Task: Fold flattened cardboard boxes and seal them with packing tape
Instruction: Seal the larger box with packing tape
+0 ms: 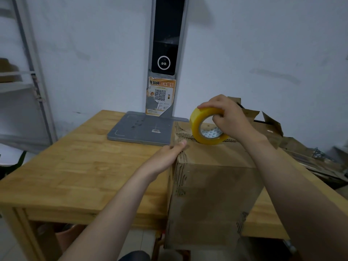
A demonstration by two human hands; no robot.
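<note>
Right fingers [208, 105] curled round tape roll [195, 127] atop box [212, 185] — left fingers [178, 146] straight, pressing corner.

One folded cardboard box [212, 185] is standing on one wooden table [75, 166], and one roll of yellow tape [195, 121] is sitting on top of it. Two bare hands are showing: one left hand [167, 155] and one right hand [227, 117]. One grey pillar device [167, 53] is rising at the back of the table, carrying one orange poster [161, 95] with a single QR code. One metal rack [24, 72] is standing at the left. Loose cardboard pieces [301, 147] are piling up at the right, too jumbled for counting.
</note>
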